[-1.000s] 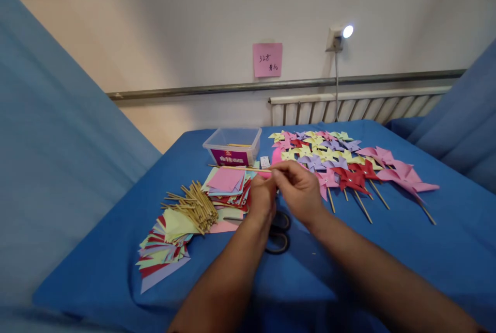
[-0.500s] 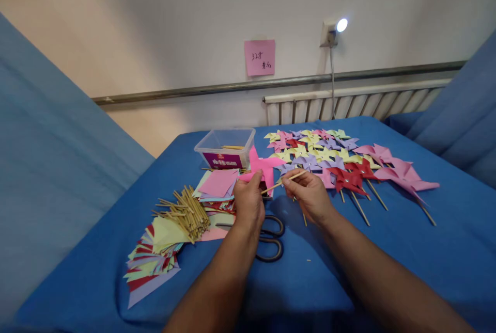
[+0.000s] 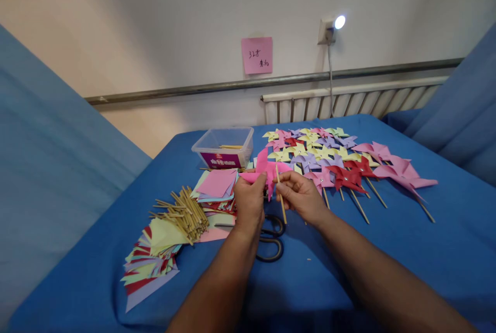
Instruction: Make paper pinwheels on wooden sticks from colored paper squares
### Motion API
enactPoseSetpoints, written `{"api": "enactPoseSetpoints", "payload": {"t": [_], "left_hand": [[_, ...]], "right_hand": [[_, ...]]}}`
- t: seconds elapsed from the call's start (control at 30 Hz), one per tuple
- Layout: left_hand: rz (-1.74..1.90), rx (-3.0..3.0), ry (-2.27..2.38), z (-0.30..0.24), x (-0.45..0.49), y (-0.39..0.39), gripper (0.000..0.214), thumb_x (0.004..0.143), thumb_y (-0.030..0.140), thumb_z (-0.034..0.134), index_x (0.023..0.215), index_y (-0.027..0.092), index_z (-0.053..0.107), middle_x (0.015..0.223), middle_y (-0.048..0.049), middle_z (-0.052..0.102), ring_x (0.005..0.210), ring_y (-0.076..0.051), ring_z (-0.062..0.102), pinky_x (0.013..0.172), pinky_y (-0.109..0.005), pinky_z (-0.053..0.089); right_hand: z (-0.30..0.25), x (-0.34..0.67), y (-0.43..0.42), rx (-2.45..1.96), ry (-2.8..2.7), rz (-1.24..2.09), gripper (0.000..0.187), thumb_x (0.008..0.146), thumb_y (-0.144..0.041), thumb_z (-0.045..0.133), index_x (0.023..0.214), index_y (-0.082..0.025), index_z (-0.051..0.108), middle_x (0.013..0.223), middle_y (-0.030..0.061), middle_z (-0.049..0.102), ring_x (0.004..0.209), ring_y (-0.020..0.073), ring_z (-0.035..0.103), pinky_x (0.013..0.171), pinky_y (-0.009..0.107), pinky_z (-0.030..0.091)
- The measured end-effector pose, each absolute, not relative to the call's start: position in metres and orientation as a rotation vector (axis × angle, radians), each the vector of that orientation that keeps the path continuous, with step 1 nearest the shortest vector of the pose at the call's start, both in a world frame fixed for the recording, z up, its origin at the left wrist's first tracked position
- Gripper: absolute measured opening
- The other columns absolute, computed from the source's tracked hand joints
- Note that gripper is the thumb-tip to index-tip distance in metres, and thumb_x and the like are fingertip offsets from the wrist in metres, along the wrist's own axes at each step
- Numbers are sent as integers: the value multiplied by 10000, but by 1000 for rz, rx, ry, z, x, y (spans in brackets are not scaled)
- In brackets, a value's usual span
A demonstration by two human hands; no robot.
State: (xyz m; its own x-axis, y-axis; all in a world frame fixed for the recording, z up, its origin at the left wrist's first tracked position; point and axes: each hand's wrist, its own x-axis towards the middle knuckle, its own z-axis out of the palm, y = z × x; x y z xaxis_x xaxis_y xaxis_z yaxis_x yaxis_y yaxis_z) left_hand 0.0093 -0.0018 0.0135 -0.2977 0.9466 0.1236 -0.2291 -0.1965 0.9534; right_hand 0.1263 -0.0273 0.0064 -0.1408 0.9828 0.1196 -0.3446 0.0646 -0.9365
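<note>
Left hand (image 3: 250, 197) pinches the hot-pink paper pinwheel (image 3: 270, 170); right hand's fingers pinch a wooden stick (image 3: 282, 205), its top overlapping the paper. Can't tell if they touch. Both held above the bench (image 3: 349, 271). I'd grip paper lightly, off the folds, and steady the stick near its tip. Scissors (image 3: 271, 240) beside left wrist; pinwheels (image 3: 322, 153) crowd right-rear. Room: front right, to the near edge.

We hold a pink pinwheel (image 3: 268, 169) and a stick (image 3: 283, 209) above the table (image 3: 349, 276).
Our left hand (image 3: 249, 200) pinches the pinwheel, our right hand (image 3: 303, 196) the slightly tilted stick; black-handled scissors (image 3: 281, 248) lie near our left wrist, other pinwheels (image 3: 323, 153) to the right.
</note>
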Motion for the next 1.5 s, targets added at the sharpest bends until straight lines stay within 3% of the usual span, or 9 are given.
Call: {"api": "enactPoseSetpoints", "payload": {"t": [0.13, 0.5, 1.07, 1.3, 1.5], "left_hand": [[1637, 963, 1136, 13, 10, -4, 202, 613, 267, 762, 717, 151, 633, 570, 51, 565, 491, -84, 478, 500, -213, 365], [1635, 919, 1049, 16, 14, -5, 265, 600, 277, 799, 788, 144, 666, 649, 24, 638, 583, -109, 562, 599, -235, 443], [1643, 1136, 1284, 12, 10, -7, 255, 635, 327, 784, 750, 144, 648, 645, 19, 626, 575, -112, 535, 543, -225, 416], [1634, 1157, 1289, 10, 8, -5, 294, 623, 308, 783, 843, 149, 672, 693, 14, 653, 606, -120, 562, 573, -229, 436], [1628, 1185, 1327, 10, 8, -5, 267, 626, 327, 778, 778, 147, 652, 657, 21, 625, 583, -113, 535, 551, -224, 415]], "right_hand": [[0, 125, -26, -853, -1124, 1359, 355, 777, -552, 685, 825, -211, 600, 550, -51, 605, 382, 82, 456, 394, 216, 360], [-4, 124, -24, -857, -1168, 1336, 327, 803, -530, 660, 793, -208, 599, 618, -32, 644, 392, 72, 440, 407, 219, 343], [-10, 123, -22, -851, -1130, 1307, 318, 777, -496, 705, 758, -201, 588, 596, -33, 641, 399, 70, 455, 408, 206, 359], [-7, 120, -24, -882, -1105, 1264, 326, 749, -494, 729, 751, -198, 592, 577, -30, 634, 395, 74, 464, 396, 208, 366], [-7, 121, -25, -902, -1095, 1266, 332, 731, -493, 739, 749, -196, 592, 578, -28, 628, 418, 81, 472, 403, 211, 364]]}}
